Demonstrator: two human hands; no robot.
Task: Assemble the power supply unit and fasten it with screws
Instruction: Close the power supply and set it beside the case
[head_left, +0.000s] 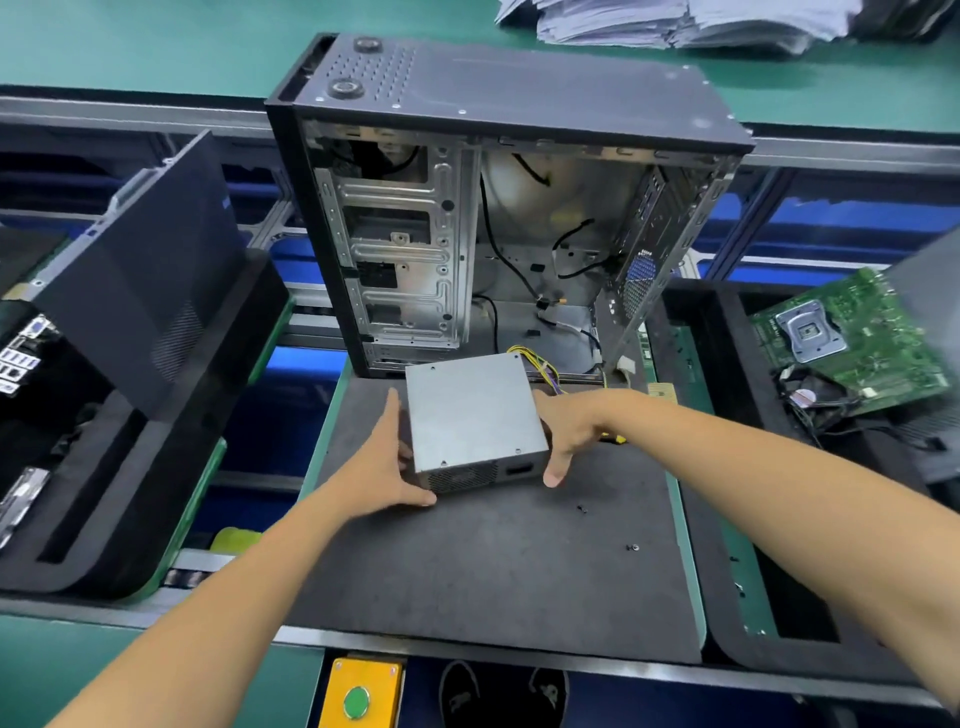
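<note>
One head camera, looking forward and down over the work mat

The view comes from the person's head, high above the near edge of the dark mat (498, 561); it faces forward and tilts down; the wide lens bends the bench rails at the sides; both forearms enter from the bottom corners; the open computer case (498, 218) stands in the middle distance; the stack of papers (675, 21) is farthest, at the top edge.

Electronics assembly line: conveyor trays (171, 509), open PC case (498, 208), motherboard (852, 338).
</note>
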